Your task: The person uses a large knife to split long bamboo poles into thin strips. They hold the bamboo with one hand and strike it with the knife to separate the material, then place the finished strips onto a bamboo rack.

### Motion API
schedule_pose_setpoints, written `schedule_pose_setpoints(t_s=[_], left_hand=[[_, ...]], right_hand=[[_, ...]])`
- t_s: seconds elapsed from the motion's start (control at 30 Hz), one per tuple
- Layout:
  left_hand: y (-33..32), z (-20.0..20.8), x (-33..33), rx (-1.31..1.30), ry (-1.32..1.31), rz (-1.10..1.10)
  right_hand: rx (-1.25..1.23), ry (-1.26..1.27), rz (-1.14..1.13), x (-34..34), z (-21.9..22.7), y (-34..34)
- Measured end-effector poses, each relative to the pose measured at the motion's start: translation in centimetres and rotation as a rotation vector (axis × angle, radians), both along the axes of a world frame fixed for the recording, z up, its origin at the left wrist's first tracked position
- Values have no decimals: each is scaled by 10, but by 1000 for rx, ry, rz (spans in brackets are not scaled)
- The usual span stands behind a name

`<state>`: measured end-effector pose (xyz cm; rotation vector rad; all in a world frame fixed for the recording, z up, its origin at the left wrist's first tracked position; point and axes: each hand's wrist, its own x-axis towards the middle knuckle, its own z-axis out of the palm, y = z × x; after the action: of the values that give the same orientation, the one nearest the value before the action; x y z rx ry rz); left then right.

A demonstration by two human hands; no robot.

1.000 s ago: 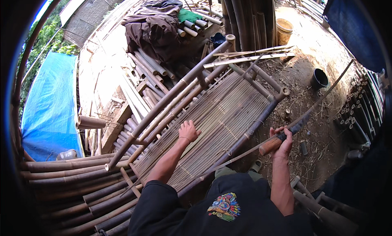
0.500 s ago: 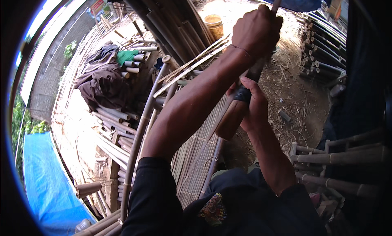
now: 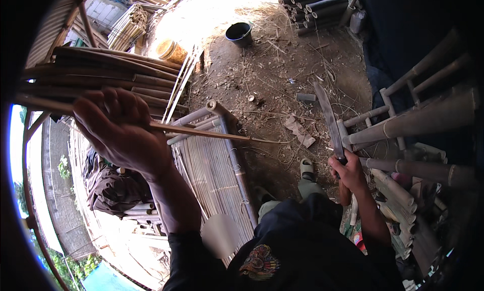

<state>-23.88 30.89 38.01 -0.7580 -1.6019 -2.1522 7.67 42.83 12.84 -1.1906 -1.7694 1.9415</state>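
Note:
Raised at the left, my left hand (image 3: pixel 121 130) is closed around a long, thin bamboo strip (image 3: pixel 201 132). The strip runs out both sides of the fist, its tapered end hanging over the floor at the middle. Low on the right, my right hand (image 3: pixel 350 170) grips a machete (image 3: pixel 330 114) by its wooden handle, blade pointing away from me. The blade and the strip are apart. Under the strip stands a bamboo bench (image 3: pixel 206 175) with a slatted top.
A bamboo frame (image 3: pixel 418 127) stands close to my right hand. Stacked poles (image 3: pixel 101 69) lie at the far left, by a yellowish bucket (image 3: pixel 171 51). A black bucket (image 3: pixel 239 35) sits on the littered dirt floor. Dark cloth (image 3: pixel 116 185) covers poles at left.
My hands, close together before, are now far apart. The left has swung left with the strip; the right has dropped to the right with the machete. The view has turned rightward.

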Motion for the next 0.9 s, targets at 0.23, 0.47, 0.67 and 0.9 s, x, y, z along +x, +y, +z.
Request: schedule_pose_setpoints(t_s=[0.23,0.47,0.67,0.9], left_hand=[[66,-131,26,91,95,-27],[104,-238,30,-58,90,-208],[119,-285,45,57,92,-429],[135,-275,55,59,80,-398]], right_hand=[[97,-297,28,85,-85,13],[390,-252,122,33,-115,30],[500,-273,389,-76,-110,53],[550,-308,312,-117,-160,54]])
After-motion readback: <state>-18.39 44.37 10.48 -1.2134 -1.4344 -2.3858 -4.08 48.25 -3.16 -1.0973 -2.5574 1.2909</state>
